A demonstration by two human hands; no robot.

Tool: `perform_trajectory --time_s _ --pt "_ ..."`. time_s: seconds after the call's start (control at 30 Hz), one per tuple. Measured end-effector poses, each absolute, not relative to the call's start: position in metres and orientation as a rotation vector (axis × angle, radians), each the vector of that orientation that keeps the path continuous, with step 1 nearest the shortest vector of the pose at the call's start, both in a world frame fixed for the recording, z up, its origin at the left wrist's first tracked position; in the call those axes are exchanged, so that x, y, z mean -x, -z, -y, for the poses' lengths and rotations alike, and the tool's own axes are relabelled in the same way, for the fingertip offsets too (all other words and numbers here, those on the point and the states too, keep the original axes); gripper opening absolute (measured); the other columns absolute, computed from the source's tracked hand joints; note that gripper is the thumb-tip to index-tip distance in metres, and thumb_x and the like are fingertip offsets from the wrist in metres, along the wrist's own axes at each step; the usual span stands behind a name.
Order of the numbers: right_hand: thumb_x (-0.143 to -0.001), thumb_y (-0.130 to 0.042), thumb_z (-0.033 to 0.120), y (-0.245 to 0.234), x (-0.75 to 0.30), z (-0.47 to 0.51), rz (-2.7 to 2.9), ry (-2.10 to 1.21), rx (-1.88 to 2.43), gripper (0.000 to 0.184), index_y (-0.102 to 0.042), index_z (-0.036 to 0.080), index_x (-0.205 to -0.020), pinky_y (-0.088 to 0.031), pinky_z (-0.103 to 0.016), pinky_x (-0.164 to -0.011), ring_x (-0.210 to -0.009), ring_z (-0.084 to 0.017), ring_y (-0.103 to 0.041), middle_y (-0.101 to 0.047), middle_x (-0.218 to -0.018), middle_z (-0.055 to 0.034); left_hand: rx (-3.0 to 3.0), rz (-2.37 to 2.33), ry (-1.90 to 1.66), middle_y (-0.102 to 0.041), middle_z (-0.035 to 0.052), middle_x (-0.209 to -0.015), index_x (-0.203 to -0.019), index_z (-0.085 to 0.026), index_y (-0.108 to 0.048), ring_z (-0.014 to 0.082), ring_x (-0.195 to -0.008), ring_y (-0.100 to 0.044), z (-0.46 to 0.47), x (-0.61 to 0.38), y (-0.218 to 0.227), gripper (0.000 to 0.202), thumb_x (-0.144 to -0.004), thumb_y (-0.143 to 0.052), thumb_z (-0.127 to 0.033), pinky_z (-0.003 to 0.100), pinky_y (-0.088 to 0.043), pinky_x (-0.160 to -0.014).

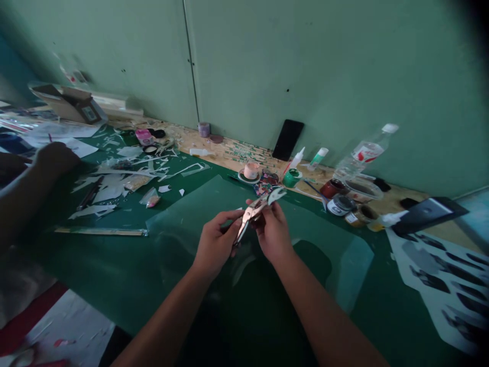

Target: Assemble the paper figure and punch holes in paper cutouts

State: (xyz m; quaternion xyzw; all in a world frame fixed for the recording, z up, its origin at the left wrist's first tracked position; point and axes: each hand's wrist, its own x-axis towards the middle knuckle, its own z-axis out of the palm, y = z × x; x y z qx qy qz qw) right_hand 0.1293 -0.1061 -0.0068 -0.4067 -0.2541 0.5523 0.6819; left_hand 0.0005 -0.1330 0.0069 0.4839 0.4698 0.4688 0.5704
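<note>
In the middle of the head view, both hands hold a long pale piece (252, 210) with a pliers-like outline and a forked, greyish tip at its upper right. Its exact kind is unclear. My left hand (214, 239) is closed on the lower-left end, thumb on top. Fingers of my right hand (275, 230) close round the other half, just below the forked tip. The piece is tilted and held above a clear plastic sheet (183, 214) on the green table mat (110, 265).
Behind the hands stand a pink paint pot (251, 171), a green paint pot (292, 177), a black phone (288, 139) and a plastic bottle (364, 153). White scraps (110, 188) litter the left. Another person's arm (34, 178) rests there. Printed sheets (439, 270) lie right.
</note>
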Motion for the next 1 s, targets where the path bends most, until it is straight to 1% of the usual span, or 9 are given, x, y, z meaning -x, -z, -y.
perform_trajectory --time_s 0.1,0.2,0.4,0.53,0.63,0.73,0.87,0.93,1.0 --pt "-0.076 -0.071 0.043 0.009 -0.123 0.110 0.576 -1.435 0.871 0.032 -0.060 0.023 -0.099 -0.051 -0.031 -0.056 -0.072 -0.020 -0.067 -0.072 -0.083 -0.0014 -1.107 -0.975 -1.062 -0.059 -0.0027 -0.075 -0.100 -0.021 -0.054 0.0048 -0.043 -0.045 0.127 -0.002 -0.009 0.028 -0.082 -0.068 -0.035 0.015 -0.035 -0.032" --pt "-0.077 -0.071 0.043 0.011 -0.123 0.111 0.497 -1.550 0.785 0.032 -0.063 0.023 -0.101 -0.054 -0.034 -0.062 -0.076 -0.021 -0.068 -0.072 -0.085 -0.0021 -1.050 -0.861 -1.024 -0.057 -0.0025 -0.093 -0.094 -0.022 -0.045 0.0013 -0.044 -0.044 0.123 0.000 -0.008 0.032 -0.079 -0.072 -0.033 0.013 -0.032 -0.032" --pt "-0.080 -0.071 0.032 0.005 -0.126 0.112 0.362 -1.598 0.708 0.026 -0.068 0.024 -0.105 -0.051 -0.025 -0.060 -0.063 -0.012 -0.061 -0.067 -0.071 0.0028 -0.988 -0.762 -0.861 -0.049 -0.0073 -0.071 -0.094 -0.021 -0.046 0.0009 -0.041 -0.040 0.118 0.014 0.004 0.028 -0.082 -0.070 -0.030 0.010 -0.025 -0.031" --pt "-0.081 -0.070 0.029 0.004 -0.125 0.115 0.470 -1.671 0.692 0.025 -0.070 0.022 -0.106 -0.047 -0.021 -0.049 -0.058 -0.011 -0.059 -0.068 -0.073 0.0006 -0.908 -0.722 -0.821 -0.053 -0.0051 -0.074 -0.091 -0.019 -0.049 0.0010 -0.040 -0.043 0.114 0.020 0.008 0.031 -0.077 -0.075 -0.026 0.010 -0.023 -0.029" --pt "-0.082 -0.069 0.029 0.006 -0.126 0.115 0.523 -1.733 0.707 0.025 -0.070 0.021 -0.105 -0.041 -0.018 -0.040 -0.056 -0.011 -0.058 -0.069 -0.076 -0.0008 -0.837 -0.701 -0.886 -0.055 -0.0044 -0.074 -0.086 -0.017 -0.050 0.0011 -0.040 -0.044 0.112 0.021 0.008 0.031 -0.072 -0.078 -0.020 0.010 -0.027 -0.029" --pt "-0.081 -0.069 0.030 0.009 -0.124 0.116 0.605 -1.710 0.739 0.023 -0.069 0.021 -0.102 -0.046 -0.019 -0.043 -0.056 -0.011 -0.058 -0.066 -0.072 0.0004 -0.802 -0.702 -0.993 -0.058 -0.0030 -0.075 -0.084 -0.016 -0.052 0.0021 -0.040 -0.047 0.113 0.021 0.008 0.032 -0.069 -0.080 -0.018 0.011 -0.029 -0.028" --pt "-0.078 -0.070 0.023 0.010 -0.121 0.117 0.746 -1.626 0.796 0.008 -0.069 0.021 -0.086 -0.046 -0.018 -0.047 -0.058 -0.009 -0.055 -0.065 -0.075 0.0018 -0.851 -0.715 -1.110 -0.062 -0.0015 -0.070 -0.084 -0.016 -0.053 0.0078 -0.045 -0.056 0.114 0.020 0.010 0.031 -0.069 -0.080 -0.020 0.014 -0.036 -0.030" --pt "-0.075 -0.071 0.019 0.010 -0.121 0.117 0.761 -1.643 0.805 0.010 -0.068 0.022 -0.084 -0.044 -0.018 -0.047 -0.058 -0.009 -0.054 -0.065 -0.076 0.0021 -0.876 -0.712 -1.166 -0.063 -0.0009 -0.071 -0.084 -0.016 -0.054 0.0089 -0.047 -0.057 0.115 0.019 0.011 0.030 -0.070 -0.080 -0.021 0.015 -0.038 -0.031" --pt "-0.073 -0.070 0.017 0.009 -0.122 0.118 0.740 -1.708 0.797 0.019 -0.068 0.022 -0.090 -0.043 -0.019 -0.046 -0.059 -0.010 -0.055 -0.066 -0.078 0.0014 -0.897 -0.716 -1.198 -0.064 -0.0011 -0.070 -0.085 -0.016 -0.054 0.0090 -0.046 -0.057 0.116 0.019 0.012 0.028 -0.072 -0.078 -0.021 0.016 -0.040 -0.032"
